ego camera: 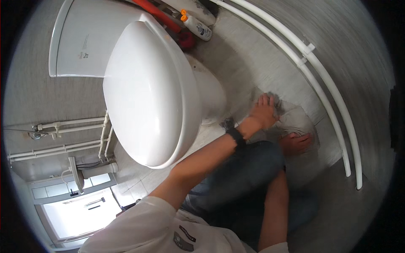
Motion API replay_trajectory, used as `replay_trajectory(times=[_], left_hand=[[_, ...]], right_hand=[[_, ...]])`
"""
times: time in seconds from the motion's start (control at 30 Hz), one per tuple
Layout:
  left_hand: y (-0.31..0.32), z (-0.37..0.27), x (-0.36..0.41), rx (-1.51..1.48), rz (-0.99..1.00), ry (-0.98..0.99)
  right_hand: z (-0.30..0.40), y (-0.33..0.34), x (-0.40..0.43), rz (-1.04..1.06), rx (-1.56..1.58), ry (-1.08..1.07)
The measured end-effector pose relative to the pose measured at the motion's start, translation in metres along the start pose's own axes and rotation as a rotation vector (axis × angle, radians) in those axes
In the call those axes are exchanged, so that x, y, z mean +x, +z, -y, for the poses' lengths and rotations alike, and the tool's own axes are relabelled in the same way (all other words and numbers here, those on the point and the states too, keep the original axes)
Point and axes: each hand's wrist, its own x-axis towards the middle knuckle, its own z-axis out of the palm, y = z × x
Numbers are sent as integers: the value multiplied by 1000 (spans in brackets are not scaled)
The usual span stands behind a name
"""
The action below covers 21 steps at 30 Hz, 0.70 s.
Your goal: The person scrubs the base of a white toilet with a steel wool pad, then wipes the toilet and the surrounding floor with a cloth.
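Note:
A light grey, wet-looking cloth lies spread on the tiled floor, to the right of the toilet's base. My left hand, with a dark band on its wrist, presses down at the cloth's left edge, its fingers spread a little. Lower and to the right, my right hand rests on the cloth with bent fingers; whether it grips a fold cannot be told. A dark smudge shows on the floor by my left fingertips, and a dark fuzzy clump lies near the wristband.
The white toilet with its lid down fills the left. Behind it are a white bottle with an orange cap and a red pipe-like object. Two white pipes run along the right wall. A washbasin and a door stand at lower left.

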Motion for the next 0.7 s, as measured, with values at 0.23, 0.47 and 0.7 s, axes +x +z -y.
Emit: replay_trajectory(times=[0.23, 0.47, 0.7], left_hand=[[77, 15, 40, 107, -138, 33], [85, -5, 44, -1, -328, 25], [95, -3, 44, -27, -499, 19]], right_hand=[[18, -13, -5, 10, -103, -102], [-1, 5, 2, -202, -184, -227], [2, -11, 1, -92, -213, -216]])
